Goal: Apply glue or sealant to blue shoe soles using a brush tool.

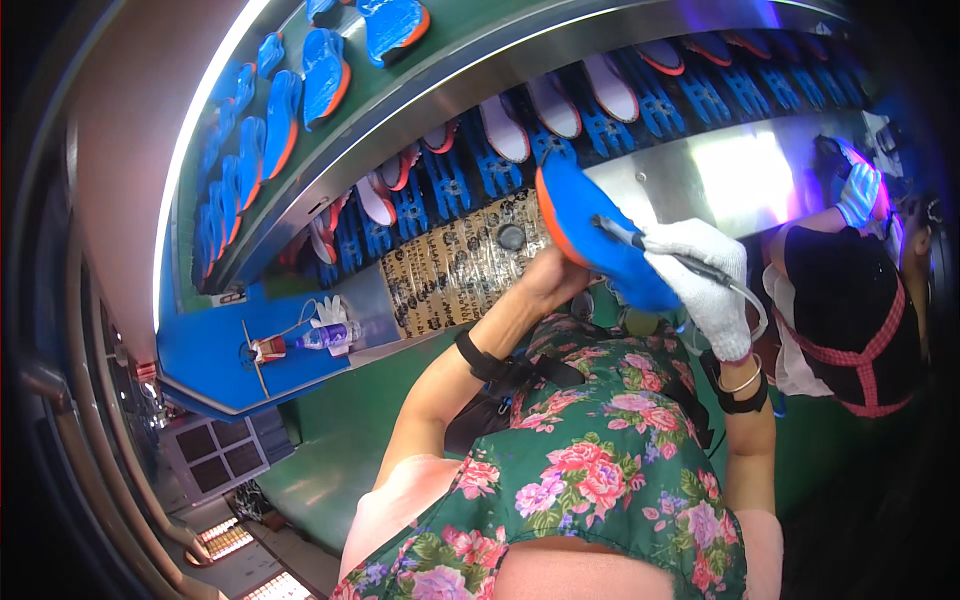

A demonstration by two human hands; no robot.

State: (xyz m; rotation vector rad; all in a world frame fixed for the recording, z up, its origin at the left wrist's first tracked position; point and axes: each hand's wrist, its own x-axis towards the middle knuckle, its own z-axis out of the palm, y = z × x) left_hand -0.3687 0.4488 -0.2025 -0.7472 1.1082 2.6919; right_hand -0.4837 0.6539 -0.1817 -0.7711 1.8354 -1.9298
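Observation:
In front of my chest, my bare left hand (556,274) grips a blue shoe sole (590,215) with an orange edge by its lower side. The fingers behind the sole are hidden. My right hand (708,275), in a white knit glove, is closed around a slim brush (622,234). A pale tube (750,305) curves from the back end of the brush. The dark brush tip is at the sole's blue face. Below the hands, a worktop (450,270) covered with taped brown cardboard carries a small dark round piece (511,237).
Several blue soles lie on a green conveyor (370,70) at upper left. Beneath it, shoe uppers (505,130) sit among blue holders (440,185). A blue side table (205,350) bears a bottle (328,336) and a glove (334,312). A co-worker (850,290) sits at right.

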